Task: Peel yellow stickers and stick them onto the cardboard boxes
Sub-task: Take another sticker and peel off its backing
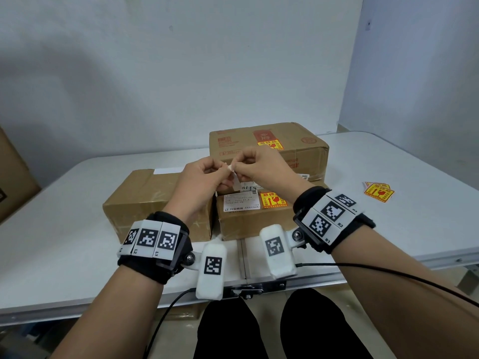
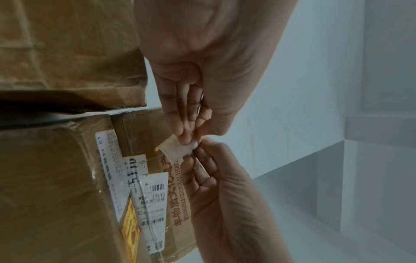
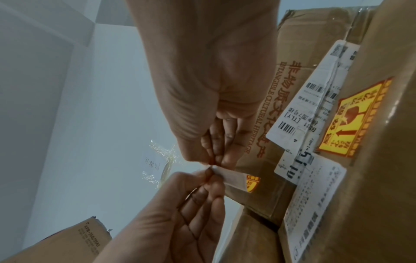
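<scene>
Both hands meet above the boxes and pinch one yellow sticker [image 1: 236,182] by its top corner, white backing towards me. My left hand [image 1: 222,172] pinches the corner from the left and my right hand [image 1: 240,167] from the right. In the left wrist view the left hand [image 2: 191,139] nips the pale backing [image 2: 178,150]. The right wrist view shows the right hand [image 3: 216,162] on the same sticker [image 3: 234,178], a yellow edge peeking out. The back box [image 1: 305,149] and the front box [image 1: 248,224] each carry a yellow sticker [image 1: 273,200]. The left box [image 1: 145,198] has none in view.
A small pile of yellow stickers [image 1: 379,192] lies on the white table [image 1: 414,216] to the right. Another cardboard box [image 1: 13,177] stands off the table's left end. Cables run from both wrist cameras over the near table edge.
</scene>
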`<move>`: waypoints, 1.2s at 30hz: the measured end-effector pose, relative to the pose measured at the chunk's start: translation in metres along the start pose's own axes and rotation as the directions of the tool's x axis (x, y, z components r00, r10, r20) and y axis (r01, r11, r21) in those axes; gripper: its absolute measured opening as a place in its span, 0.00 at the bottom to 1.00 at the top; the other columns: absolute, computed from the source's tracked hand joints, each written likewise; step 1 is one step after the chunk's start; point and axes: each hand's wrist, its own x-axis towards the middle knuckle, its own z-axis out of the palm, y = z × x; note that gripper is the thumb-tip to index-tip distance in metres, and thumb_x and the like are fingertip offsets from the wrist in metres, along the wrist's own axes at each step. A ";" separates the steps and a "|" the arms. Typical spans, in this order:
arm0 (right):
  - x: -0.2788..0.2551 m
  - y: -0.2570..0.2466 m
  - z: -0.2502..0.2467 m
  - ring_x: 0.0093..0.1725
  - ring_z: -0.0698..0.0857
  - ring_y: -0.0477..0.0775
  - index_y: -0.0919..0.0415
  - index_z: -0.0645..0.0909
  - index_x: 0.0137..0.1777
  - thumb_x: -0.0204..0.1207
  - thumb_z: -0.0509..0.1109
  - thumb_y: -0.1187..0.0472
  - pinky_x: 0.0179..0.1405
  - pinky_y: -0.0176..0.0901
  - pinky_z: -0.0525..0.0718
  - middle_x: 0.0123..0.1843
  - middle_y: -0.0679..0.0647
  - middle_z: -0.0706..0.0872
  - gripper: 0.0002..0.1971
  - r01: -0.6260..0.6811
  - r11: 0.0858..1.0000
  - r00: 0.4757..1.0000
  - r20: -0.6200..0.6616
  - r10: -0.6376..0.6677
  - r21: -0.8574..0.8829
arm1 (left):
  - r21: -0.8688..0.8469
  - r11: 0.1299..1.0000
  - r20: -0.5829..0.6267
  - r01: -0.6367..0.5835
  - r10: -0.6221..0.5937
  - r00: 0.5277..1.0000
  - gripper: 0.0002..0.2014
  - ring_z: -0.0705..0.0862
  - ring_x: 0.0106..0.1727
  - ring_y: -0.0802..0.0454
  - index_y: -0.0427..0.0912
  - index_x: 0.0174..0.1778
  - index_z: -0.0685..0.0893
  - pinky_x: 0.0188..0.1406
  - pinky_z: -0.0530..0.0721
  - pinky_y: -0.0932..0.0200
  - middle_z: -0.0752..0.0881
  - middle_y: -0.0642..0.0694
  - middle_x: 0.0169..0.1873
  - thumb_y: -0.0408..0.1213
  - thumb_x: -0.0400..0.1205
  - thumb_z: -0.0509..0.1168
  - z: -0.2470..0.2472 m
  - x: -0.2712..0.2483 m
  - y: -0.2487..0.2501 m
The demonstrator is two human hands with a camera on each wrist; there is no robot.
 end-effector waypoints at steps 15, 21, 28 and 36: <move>-0.001 -0.004 -0.005 0.33 0.85 0.43 0.65 0.86 0.42 0.78 0.71 0.67 0.43 0.35 0.88 0.35 0.50 0.88 0.04 -0.194 0.951 0.975 0.154 0.160 0.240 | -0.008 0.997 0.086 0.071 -0.070 0.994 0.06 0.88 0.36 0.54 0.35 0.42 0.85 0.37 0.86 0.67 0.91 0.38 0.38 0.35 0.77 0.71 -0.005 0.001 0.005; -0.003 -0.005 -0.008 0.35 0.84 0.47 0.63 0.84 0.43 0.80 0.68 0.66 0.47 0.40 0.88 0.37 0.55 0.85 0.06 -0.273 0.911 0.956 0.190 0.222 0.310 | -0.097 0.980 0.105 0.171 -0.161 0.981 0.06 0.88 0.35 0.55 0.38 0.36 0.84 0.34 0.86 0.69 0.90 0.42 0.34 0.28 0.78 0.67 -0.011 0.002 0.007; -0.002 0.000 -0.003 0.32 0.83 0.42 0.68 0.83 0.53 0.81 0.67 0.65 0.37 0.33 0.87 0.36 0.52 0.84 0.07 -0.222 0.939 0.974 0.097 0.203 0.263 | -0.069 0.987 0.054 0.144 -0.141 0.989 0.12 0.90 0.37 0.52 0.36 0.44 0.87 0.41 0.89 0.63 0.91 0.40 0.38 0.43 0.82 0.67 -0.004 0.003 0.006; -0.001 0.002 -0.001 0.38 0.84 0.48 0.67 0.83 0.52 0.82 0.65 0.64 0.40 0.36 0.87 0.42 0.56 0.86 0.07 -0.203 0.953 0.978 0.098 0.186 0.224 | -0.049 0.985 0.092 0.165 -0.160 0.983 0.05 0.87 0.34 0.55 0.37 0.40 0.84 0.37 0.86 0.68 0.88 0.42 0.33 0.34 0.78 0.71 -0.003 0.006 0.006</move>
